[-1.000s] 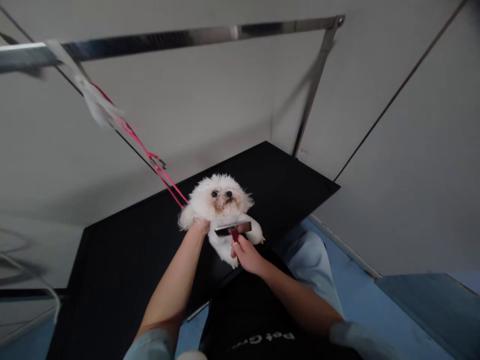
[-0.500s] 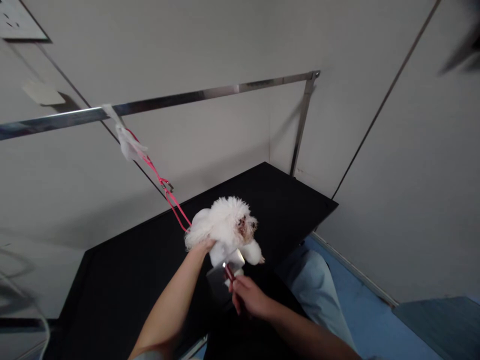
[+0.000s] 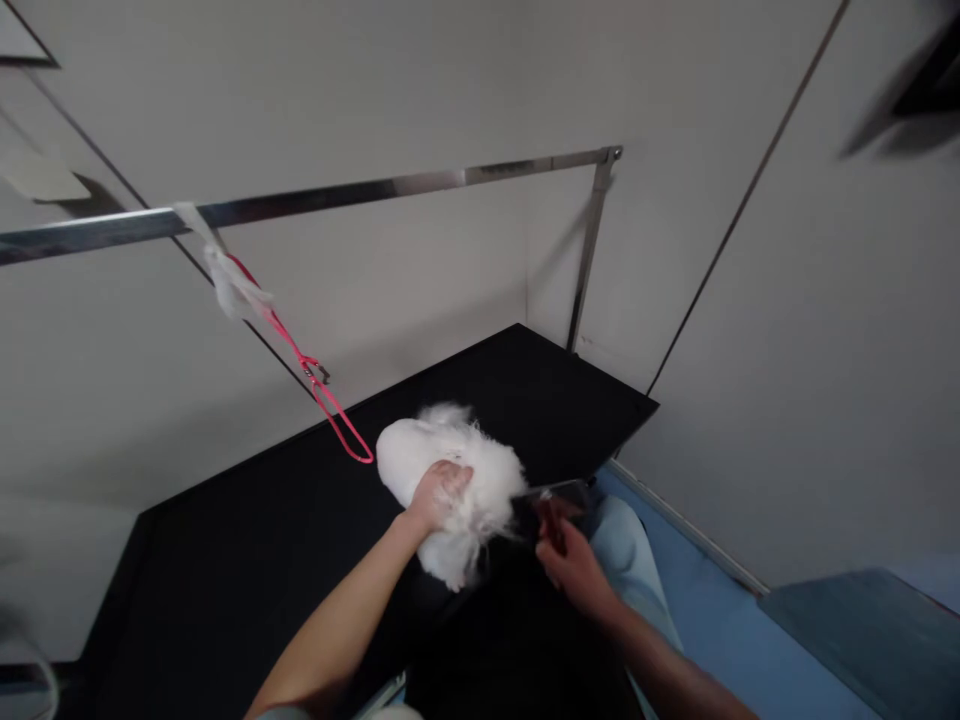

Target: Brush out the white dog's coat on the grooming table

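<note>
Dog [image 3: 495, 485], white and fluffy, on black table [image 3: 247, 560], just beside pink leash [image 3: 337, 415] hanging from metal rail [image 3: 435, 182]. My left hand [image 3: 442, 492] rests on its fur, fingers partly curled; I cannot tell whether they grip. My right hand [image 3: 576, 568] closes around brush [image 3: 553, 524], blurred, near dog's fur; contact unclear to me.

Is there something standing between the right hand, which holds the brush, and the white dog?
Apart from the brush itself, nothing visible stands between the right hand and the white dog. The left hand lies on the dog; the pink leash hangs on the dog's other side.
</note>
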`<state>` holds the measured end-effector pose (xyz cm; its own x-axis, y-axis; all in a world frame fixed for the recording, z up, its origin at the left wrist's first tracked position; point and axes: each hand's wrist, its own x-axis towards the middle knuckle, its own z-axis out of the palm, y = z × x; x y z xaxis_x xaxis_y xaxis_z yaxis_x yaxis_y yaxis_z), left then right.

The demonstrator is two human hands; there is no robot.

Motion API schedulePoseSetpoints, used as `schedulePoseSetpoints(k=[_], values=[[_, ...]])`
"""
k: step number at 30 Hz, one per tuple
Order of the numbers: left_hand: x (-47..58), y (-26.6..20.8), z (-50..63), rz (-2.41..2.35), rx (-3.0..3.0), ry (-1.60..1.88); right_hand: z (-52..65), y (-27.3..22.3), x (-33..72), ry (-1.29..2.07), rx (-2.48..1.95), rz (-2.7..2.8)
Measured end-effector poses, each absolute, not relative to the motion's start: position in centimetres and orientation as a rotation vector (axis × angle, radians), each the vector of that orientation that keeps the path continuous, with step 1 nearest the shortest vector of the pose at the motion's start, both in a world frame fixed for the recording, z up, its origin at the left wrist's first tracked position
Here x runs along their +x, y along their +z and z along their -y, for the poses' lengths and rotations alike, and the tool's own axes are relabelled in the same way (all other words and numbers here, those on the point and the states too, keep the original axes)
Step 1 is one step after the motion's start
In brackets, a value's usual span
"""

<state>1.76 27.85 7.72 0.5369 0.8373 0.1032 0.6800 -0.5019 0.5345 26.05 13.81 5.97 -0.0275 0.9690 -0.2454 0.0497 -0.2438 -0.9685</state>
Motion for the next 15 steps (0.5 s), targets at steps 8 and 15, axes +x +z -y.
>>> schedulePoseSetpoints(k=[8, 15], values=[[1.7, 5.2, -24.7, -0.99, 2.678, 0.296, -27.2, 7.7, 22.1, 1.389, -1.42, 1.665], [0.8, -1.1, -17.3, -1.809, 1.317, 1.104, -26.2, 1.8, 20.0, 1.561, -1.524, 1.626]])
